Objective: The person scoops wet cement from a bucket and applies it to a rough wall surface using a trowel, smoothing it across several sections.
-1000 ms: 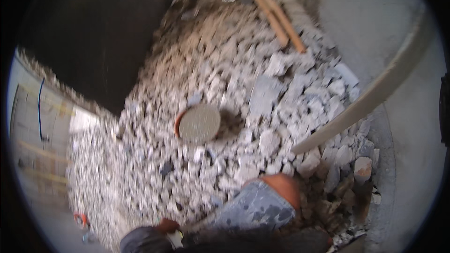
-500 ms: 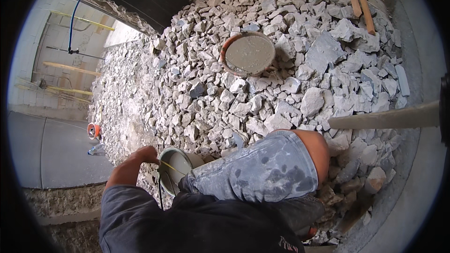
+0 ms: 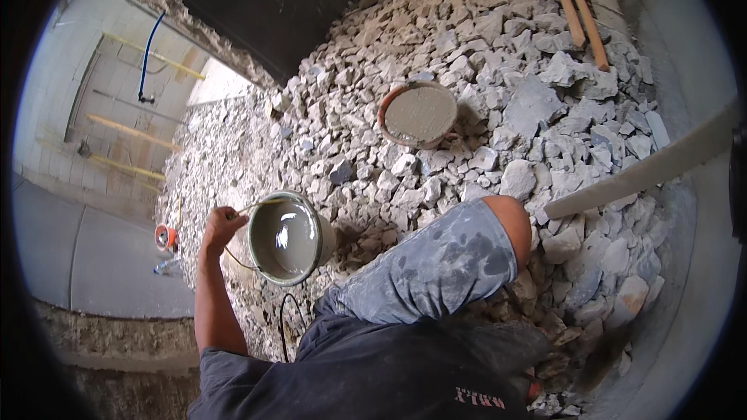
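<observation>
At the left, my left hand [image 3: 223, 227] is closed around the thin wire handle of a grey-green bucket [image 3: 323, 243]. Grey liquid [image 3: 284, 241] with a bright glare on its surface lies inside, and the bucket's mouth tips toward me. My left arm stretches up from the lower left. Farther off on the rubble stands an orange-rimmed bucket [image 3: 383, 118] filled nearly to the brim with wet grey mortar [image 3: 422, 112]; neither hand touches it. My right hand does not show.
Broken rubble [image 3: 350, 109] covers the ground. My bent knee [image 3: 510, 233] rises at centre right, near a long plank [image 3: 638, 171]. Two wooden strips [image 3: 572, 8] lie at the far right. A thin black loop [image 3: 286, 319] stands beside my shirt. A small orange bucket [image 3: 165, 237] sits far left.
The grey-green bucket has moved up and away from my body, held by its handle in my left hand. My left arm has stretched out, and the view has shifted slightly.
</observation>
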A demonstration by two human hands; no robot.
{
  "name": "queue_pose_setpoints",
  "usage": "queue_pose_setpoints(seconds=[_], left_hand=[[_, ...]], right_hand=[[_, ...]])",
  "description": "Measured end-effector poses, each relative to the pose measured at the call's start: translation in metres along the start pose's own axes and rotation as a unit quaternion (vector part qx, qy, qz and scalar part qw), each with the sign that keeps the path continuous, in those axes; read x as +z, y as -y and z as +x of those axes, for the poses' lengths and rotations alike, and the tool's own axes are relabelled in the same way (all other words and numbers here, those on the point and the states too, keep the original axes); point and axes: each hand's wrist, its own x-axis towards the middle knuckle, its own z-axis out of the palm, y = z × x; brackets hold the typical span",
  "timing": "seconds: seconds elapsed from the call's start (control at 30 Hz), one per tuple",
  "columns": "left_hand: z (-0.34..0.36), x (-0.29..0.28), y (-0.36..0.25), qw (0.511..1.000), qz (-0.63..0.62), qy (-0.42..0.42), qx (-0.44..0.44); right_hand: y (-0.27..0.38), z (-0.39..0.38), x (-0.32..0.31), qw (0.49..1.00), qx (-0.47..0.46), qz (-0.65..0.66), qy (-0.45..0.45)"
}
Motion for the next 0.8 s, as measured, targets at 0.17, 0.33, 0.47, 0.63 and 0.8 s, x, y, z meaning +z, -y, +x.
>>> queue_pose_setpoints(seconds=[0.17,0.33,0.47,0.63,0.8], left_hand=[[0.071,-0.008,-0.089,0.986,-0.166,-0.013,-0.018],[0.172,0.012,-0.095,0.919,-0.376,-0.017,-0.12],[0.225,0.067,-0.115,0.873,-0.462,-0.078,-0.133],[0.278,0.106,-0.128,0.856,-0.475,-0.108,-0.172],[0.312,0.147,-0.172,0.835,-0.513,-0.06,-0.19]], right_hand=[[-0.045,-0.013,0.02,1.0,0.023,0.014,0.008],[-0.086,-0.038,0.039,0.998,0.062,0.02,0.028],[-0.101,-0.056,0.045,0.995,0.089,0.016,0.041],[-0.129,-0.055,0.039,0.995,0.013,0.093,-0.044],[-0.106,-0.081,0.043,0.996,0.023,0.045,-0.079]])
